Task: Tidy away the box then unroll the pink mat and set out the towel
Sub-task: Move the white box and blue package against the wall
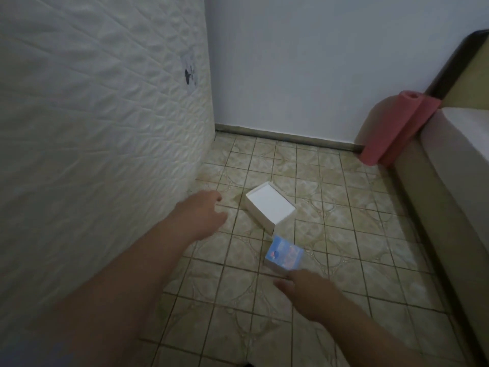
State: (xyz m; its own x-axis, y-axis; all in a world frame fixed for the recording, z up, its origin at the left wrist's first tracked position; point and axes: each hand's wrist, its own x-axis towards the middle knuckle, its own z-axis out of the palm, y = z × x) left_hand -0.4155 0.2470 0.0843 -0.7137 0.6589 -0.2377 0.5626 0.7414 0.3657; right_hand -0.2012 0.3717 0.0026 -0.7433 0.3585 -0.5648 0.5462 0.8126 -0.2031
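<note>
Here, in the head view, the open white box point(270, 205) is seen on the tiled floor point(344, 234), with its blue printed lid point(284, 253) just beside it, nearer the camera. The left hand point(203, 213) is extended toward the box with fingers loosely curled and nothing held; the right hand point(299, 287) is at the lid's near edge, its grip not discernible. The rolled pink mat point(391, 128) is leaned against the wall point(304, 62) by the bed point(449, 160).

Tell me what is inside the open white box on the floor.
The white box shows only its bare white interior; nothing visible inside. Its near inner wall is hidden by the rim. The blue lid lies apart, by the right hand.
</note>
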